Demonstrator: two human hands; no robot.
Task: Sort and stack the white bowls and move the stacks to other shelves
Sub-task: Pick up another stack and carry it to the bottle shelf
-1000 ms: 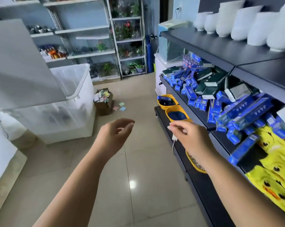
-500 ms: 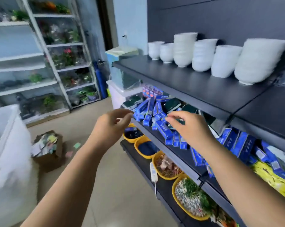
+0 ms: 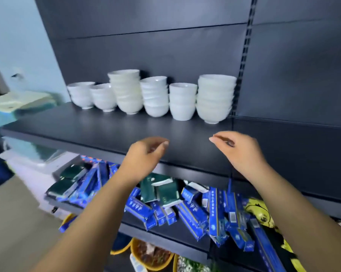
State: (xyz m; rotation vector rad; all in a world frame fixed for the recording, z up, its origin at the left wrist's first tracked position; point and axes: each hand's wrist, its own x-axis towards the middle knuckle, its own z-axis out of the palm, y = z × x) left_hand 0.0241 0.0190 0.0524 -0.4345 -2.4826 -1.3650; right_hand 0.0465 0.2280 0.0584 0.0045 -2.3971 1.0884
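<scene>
Several stacks of white bowls stand in a row at the back of a dark shelf [image 3: 99,126]. The largest stack [image 3: 215,99] is at the right end, with a narrower stack [image 3: 183,102] beside it. Further left come a mid stack [image 3: 156,96], a tall stack [image 3: 127,91] and two low stacks [image 3: 103,97], [image 3: 81,94]. My left hand [image 3: 144,154] hovers over the shelf's front edge, fingers loosely curled, holding nothing. My right hand [image 3: 238,148] hovers to its right, also empty, in front of the largest stack. Neither hand touches a bowl.
The shelf below holds a heap of blue and green boxes [image 3: 165,203] and yellow duck-print packs [image 3: 262,214]. Yellow tubs [image 3: 152,258] sit on the lowest shelf. A dark back panel rises behind the bowls. To the left stand pale containers [image 3: 18,105] and open floor [image 3: 12,222].
My view has swung right and up from the aisle to face the bowl shelf. Both hands have risen to the level of the shelf's front edge, still empty.
</scene>
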